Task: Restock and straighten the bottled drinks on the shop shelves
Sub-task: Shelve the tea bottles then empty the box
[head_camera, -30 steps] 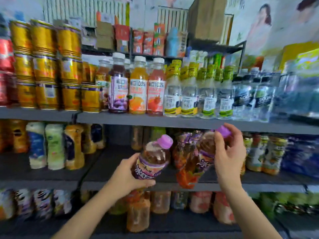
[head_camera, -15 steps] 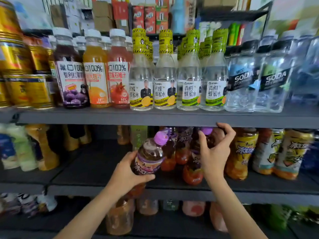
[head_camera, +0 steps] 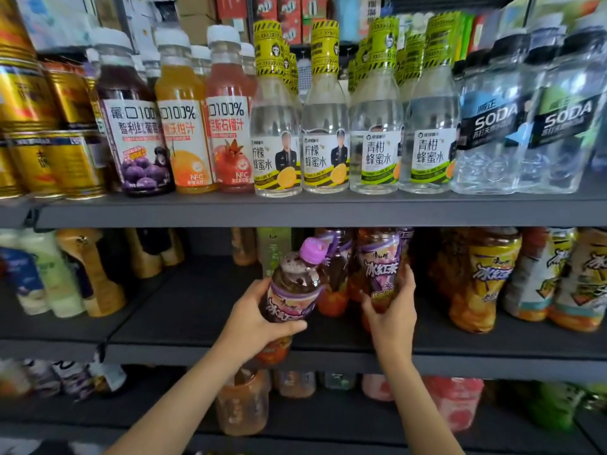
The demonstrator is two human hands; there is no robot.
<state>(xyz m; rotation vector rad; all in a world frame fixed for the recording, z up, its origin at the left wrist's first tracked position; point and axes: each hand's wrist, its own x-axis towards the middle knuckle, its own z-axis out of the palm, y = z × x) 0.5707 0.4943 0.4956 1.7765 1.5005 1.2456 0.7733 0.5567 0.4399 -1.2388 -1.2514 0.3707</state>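
Observation:
My left hand (head_camera: 259, 315) grips a purple-capped iced tea bottle (head_camera: 294, 284), tilted, in front of the middle shelf (head_camera: 197, 310). My right hand (head_camera: 392, 311) holds a second purple-labelled tea bottle (head_camera: 381, 267) standing upright on that shelf, its cap hidden behind the shelf above. More bottles of the same purple kind (head_camera: 335, 277) stand behind and between the two.
Yellow-labelled iced tea bottles (head_camera: 483, 284) stand to the right on the middle shelf. A bare stretch of shelf lies left of my left hand, then milky drink bottles (head_camera: 56, 280). The upper shelf (head_camera: 295, 210) carries juices, honey water, soda and gold cans. Lower shelf holds more bottles.
My right hand slid from the bottle's cap down to its body and the bottle now stands upright under the upper shelf. The left hand's bottle moved closer to the shelf. The view closed in.

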